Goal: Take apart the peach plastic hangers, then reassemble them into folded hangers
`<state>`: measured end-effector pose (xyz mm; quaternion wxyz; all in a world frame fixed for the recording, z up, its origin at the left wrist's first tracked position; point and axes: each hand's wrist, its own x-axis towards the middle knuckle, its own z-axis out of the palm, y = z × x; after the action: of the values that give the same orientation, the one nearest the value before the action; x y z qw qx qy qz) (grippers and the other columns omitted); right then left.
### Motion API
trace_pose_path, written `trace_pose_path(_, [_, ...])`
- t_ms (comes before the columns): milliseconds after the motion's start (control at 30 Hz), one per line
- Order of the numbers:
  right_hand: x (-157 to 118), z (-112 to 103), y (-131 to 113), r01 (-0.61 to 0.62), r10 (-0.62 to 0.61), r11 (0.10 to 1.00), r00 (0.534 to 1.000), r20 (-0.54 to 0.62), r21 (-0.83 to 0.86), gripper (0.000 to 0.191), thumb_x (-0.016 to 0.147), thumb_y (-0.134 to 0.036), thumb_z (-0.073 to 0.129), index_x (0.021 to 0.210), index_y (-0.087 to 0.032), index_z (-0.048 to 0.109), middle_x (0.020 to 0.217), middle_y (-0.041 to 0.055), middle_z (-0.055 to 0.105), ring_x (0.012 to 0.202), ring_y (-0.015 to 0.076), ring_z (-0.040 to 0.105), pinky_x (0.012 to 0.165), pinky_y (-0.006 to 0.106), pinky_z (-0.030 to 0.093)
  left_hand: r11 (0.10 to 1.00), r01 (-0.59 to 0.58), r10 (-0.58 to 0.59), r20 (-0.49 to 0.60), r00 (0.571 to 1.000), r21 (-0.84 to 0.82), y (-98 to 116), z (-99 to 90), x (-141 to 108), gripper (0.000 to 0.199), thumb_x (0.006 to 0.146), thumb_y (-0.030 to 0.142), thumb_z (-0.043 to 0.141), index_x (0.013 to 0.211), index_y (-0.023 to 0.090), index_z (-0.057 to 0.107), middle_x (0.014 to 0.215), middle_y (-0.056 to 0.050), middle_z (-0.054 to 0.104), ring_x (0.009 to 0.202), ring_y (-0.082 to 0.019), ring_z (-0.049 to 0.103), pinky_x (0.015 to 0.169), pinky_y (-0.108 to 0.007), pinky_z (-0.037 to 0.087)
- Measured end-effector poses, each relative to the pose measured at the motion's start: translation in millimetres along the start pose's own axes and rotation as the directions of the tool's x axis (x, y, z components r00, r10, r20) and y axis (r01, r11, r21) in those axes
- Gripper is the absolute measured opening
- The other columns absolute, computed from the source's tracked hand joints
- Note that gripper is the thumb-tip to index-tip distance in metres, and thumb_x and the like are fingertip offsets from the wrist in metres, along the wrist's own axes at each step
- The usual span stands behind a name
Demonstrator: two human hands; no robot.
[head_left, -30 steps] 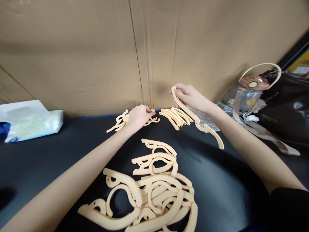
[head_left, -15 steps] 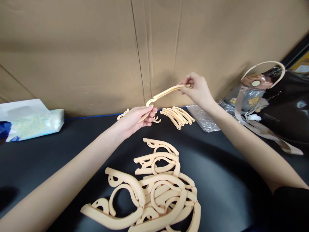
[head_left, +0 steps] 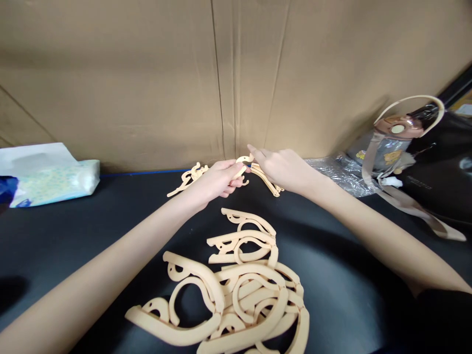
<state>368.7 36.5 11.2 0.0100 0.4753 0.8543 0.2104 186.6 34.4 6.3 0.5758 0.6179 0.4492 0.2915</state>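
Observation:
My left hand (head_left: 220, 180) is closed around a beige folding clothes hanger (head_left: 242, 160), whose curved end shows above the fingers. My right hand (head_left: 283, 168) meets the hanger from the right, its index finger pointing up and its other fingers pinching the hanger; the contact is partly hidden. Below my hands lies a pile of folded beige hangers (head_left: 254, 334) with curved hooks tucked in. Just behind my left hand are loose hook pieces (head_left: 193, 173). Slim arm pieces (head_left: 266, 181) lie under my right hand, partly covered by it.
A tissue pack (head_left: 55, 184) with white paper stands at the left. At the right are a clear plastic bag (head_left: 342, 174), a strapped water bottle (head_left: 391, 142) and a black bag (head_left: 442, 172). Cardboard (head_left: 147, 83) walls off the back of the black table (head_left: 342, 295).
My right hand has come down and left, close against my left hand. The hanger's long arm, stretched out between my hands before, is now mostly hidden.

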Motion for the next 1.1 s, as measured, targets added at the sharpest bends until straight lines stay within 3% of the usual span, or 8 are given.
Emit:
trace_pose_path(200, [2.7,-5.4,-8.0,-0.055,0.065,0.995,0.990,0.126,-0.086,0.063,0.089,0.000,0.031,0.151,0.011,0.020,0.095,0.0228,0.071,0.084,0.0275,0.070,0.061,0.031,0.042,0.997,-0.020,0.026,-0.076,0.997,0.075,0.8,7.7,1.1,0.023,0.104,0.022,0.037,0.089,0.016,0.053,0.056,0.009,0.031,0.040,-0.003,0.025,0.039,-0.015,0.015])
trace_pose_path(400, [-1.4,6.7,-14.7,-0.021,0.026,0.994,0.999,0.041,-0.111,0.061,0.090,0.003,0.025,0.150,0.012,0.021,0.105,0.0276,0.067,0.085,0.0270,0.068,0.064,0.032,0.044,0.987,-0.023,0.038,-0.089,0.995,0.158,0.0,8.8,2.8,0.025,0.102,0.020,0.039,0.080,0.017,0.050,0.054,0.009,0.034,0.040,-0.005,0.026,0.041,-0.019,0.017])
trace_pose_path(533, [-1.6,17.1,-17.7,-0.060,0.053,0.989,0.997,0.055,0.132,0.050,0.089,0.004,0.028,0.136,0.008,0.043,0.098,0.0276,0.069,0.082,0.0287,0.069,0.061,0.032,0.042,0.967,-0.062,0.095,-0.123,0.988,0.248,-16.4,13.5,5.7,0.028,0.101,0.019,0.038,0.073,0.020,0.044,0.056,0.006,0.039,0.044,-0.008,0.034,0.045,-0.022,0.025])
trace_pose_path(667, [3.4,22.3,4.8,-0.017,-0.020,0.941,0.994,0.106,0.337,0.033,0.093,-0.004,0.037,0.120,-0.008,0.056,0.086,0.0099,0.075,0.062,0.0157,0.067,0.058,0.025,0.042,0.912,-0.138,0.220,-0.178,0.959,0.386,-29.7,25.4,-3.2,0.023,0.095,0.016,0.046,0.073,0.022,0.042,0.060,0.003,0.048,0.054,-0.014,0.045,0.054,-0.026,0.029])
trace_pose_path(767, [5.7,29.2,34.3,-0.085,0.029,0.884,0.991,0.128,0.459,0.032,0.101,-0.015,0.030,0.119,-0.015,0.056,0.085,0.0023,0.075,0.052,0.0097,0.061,0.057,0.021,0.043,0.866,-0.165,0.276,-0.174,0.945,0.473,-20.7,27.8,-12.1,0.021,0.092,0.018,0.051,0.073,0.022,0.045,0.060,0.002,0.052,0.057,-0.016,0.049,0.057,-0.028,0.029])
trace_pose_path(867, [7.1,42.2,57.6,-0.214,0.191,0.871,0.977,0.097,0.442,0.035,0.103,-0.020,0.027,0.113,-0.010,0.059,0.091,0.0101,0.075,0.067,0.0151,0.066,0.064,0.025,0.044,0.842,-0.173,0.294,-0.166,0.941,0.511,1.6,9.9,-12.9,0.023,0.092,0.022,0.052,0.068,0.020,0.051,0.066,0.001,0.057,0.060,-0.014,0.049,0.057,-0.027,0.028])
trace_pose_path(1000, [10.3,60.7,63.9,-0.326,0.330,0.863,0.942,0.058,0.386,0.034,0.102,-0.024,0.034,0.113,-0.010,0.062,0.105,0.0158,0.073,0.093,0.0226,0.068,0.073,0.028,0.043,0.838,-0.099,0.282,-0.270,0.920,0.536,23.2,-40.5,-5.8,0.026,0.087,0.034,0.058,0.066,0.019,0.058,0.056,0.003,0.044,0.053,-0.012,0.039,0.053,-0.027,0.023])
trace_pose_path(1100, [12.7,67.9,54.5,-0.356,0.354,0.869,0.932,0.071,0.343,0.035,0.102,-0.027,0.037,0.102,-0.012,0.069,0.103,0.0150,0.073,0.093,0.0233,0.068,0.072,0.028,0.042,0.828,0.037,0.207,-0.365,0.908,0.560,21.4,-75.3,0.6,0.018,0.077,0.035,0.067,0.070,0.019,0.064,0.069,0.000,0.060,0.067,-0.015,0.052,0.061,-0.026,0.035])
